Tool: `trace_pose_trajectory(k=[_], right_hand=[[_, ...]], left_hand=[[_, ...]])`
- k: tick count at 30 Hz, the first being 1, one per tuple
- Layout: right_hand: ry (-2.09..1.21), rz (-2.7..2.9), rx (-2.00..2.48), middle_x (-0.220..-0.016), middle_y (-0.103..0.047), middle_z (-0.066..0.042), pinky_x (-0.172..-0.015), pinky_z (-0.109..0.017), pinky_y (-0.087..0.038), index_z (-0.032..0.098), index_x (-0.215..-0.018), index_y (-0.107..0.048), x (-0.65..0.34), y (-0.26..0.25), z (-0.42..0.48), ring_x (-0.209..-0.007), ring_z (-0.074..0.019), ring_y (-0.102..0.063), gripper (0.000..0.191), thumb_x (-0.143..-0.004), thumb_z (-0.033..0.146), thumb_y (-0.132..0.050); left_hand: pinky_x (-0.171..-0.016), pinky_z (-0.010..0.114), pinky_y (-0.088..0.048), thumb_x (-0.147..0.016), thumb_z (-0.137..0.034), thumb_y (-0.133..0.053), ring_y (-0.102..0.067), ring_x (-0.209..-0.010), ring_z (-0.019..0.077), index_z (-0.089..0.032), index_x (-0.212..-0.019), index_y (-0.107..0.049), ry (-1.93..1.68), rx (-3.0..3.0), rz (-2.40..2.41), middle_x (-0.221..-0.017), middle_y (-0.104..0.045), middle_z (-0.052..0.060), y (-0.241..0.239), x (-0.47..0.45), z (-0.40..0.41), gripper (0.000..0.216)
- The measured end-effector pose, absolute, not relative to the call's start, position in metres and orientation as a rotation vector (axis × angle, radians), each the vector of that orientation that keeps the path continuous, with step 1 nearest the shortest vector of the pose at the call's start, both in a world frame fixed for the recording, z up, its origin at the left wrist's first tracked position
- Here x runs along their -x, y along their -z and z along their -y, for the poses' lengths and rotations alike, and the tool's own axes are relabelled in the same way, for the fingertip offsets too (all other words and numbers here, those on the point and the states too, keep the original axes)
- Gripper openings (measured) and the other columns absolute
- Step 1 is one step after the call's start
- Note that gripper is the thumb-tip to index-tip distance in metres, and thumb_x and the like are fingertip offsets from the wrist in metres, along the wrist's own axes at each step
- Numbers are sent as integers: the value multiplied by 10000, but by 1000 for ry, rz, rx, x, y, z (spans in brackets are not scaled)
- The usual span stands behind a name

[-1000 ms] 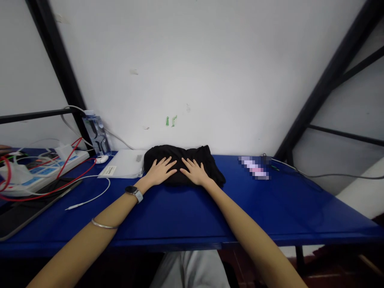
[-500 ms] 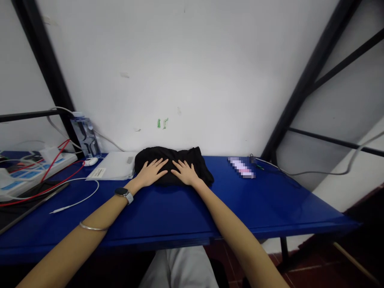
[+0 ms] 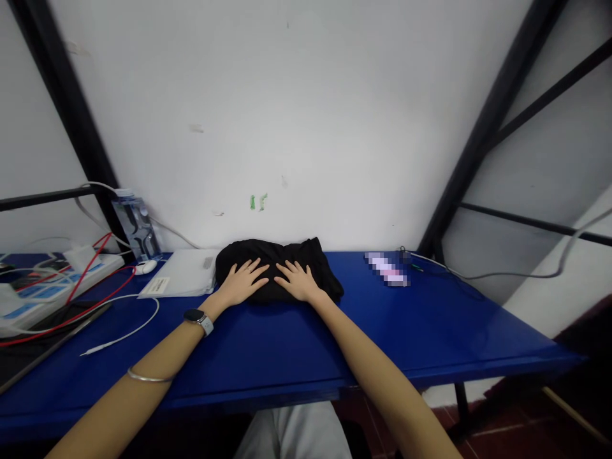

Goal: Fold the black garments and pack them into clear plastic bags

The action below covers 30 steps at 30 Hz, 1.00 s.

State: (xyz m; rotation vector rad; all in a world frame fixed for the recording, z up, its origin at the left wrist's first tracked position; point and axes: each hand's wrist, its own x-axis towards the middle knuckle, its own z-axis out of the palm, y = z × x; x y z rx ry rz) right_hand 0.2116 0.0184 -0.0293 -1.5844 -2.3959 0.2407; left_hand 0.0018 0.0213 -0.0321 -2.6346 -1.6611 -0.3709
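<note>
A bundle of folded black cloth [image 3: 268, 252] lies at the back of the blue table, close to the wall. My left hand [image 3: 241, 284] rests flat on its left half with the fingers spread. On the right half lies my right hand [image 3: 297, 282], palm down and fingers apart. Both hands touch the top of the cloth without gripping it. What kind of garment or fabric piece it is, I cannot tell. A watch [image 3: 198, 320] and a bangle are on my left arm.
Left of the cloth is a clear plastic folder [image 3: 184, 274], with a white earbud case [image 3: 145, 268] and a water bottle [image 3: 138, 226] beyond. A power strip [image 3: 57, 290] with red and white cables fills the far left. A blurred phone-like item [image 3: 387, 269] lies right.
The view has tilted slightly, so everything sits a little lower. Both hands stay spread on the black cloth, with hardly any movement against it.
</note>
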Motion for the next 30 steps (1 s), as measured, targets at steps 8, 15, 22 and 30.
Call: trace_pose_trajectory(k=[8,15,22,30], right_hand=[[-213,2109,1638,-1374,-527,-87,-1039,-462,-342,236,-1341,-484,-246,-10,-52,-1255,-248,-475,444,-941,417,-418],[-12,1873,1870,-1301,-568,-128,-963,-410,-384,166,-1298,-500,-264,-11,-111,-1193,-261,-491,416,-893,192,-410],[89,1829,1917,-1165,-639,-161,-930,-409,-367,117,-1265,-545,-254,-6,-133,-1156,-313,-464,432,-856,166,-415],[129,1906,1906,-938,-686,-146,-888,-405,-361,160,-986,-676,-259,-15,-119,-1057,-315,-505,278,-786,153,-483]], left_hand=[[-1009,477,-395,-938,-460,-331,-497,-1225,281,-254,-1163,-640,654,2551,1748,-1308,-595,44,-5,7,-49,434],[-992,478,-411,-883,-240,-368,-478,-1258,290,-229,-1178,-633,776,2181,2122,-1347,-572,65,-22,19,-107,397],[-935,500,-415,-817,-205,-425,-588,-1126,304,-240,-1112,-662,705,2178,2251,-1151,-693,91,-10,21,-137,381],[-917,568,-380,-694,-189,-522,-588,-1058,341,-229,-886,-708,660,2208,2241,-1009,-710,96,-8,29,-132,270]])
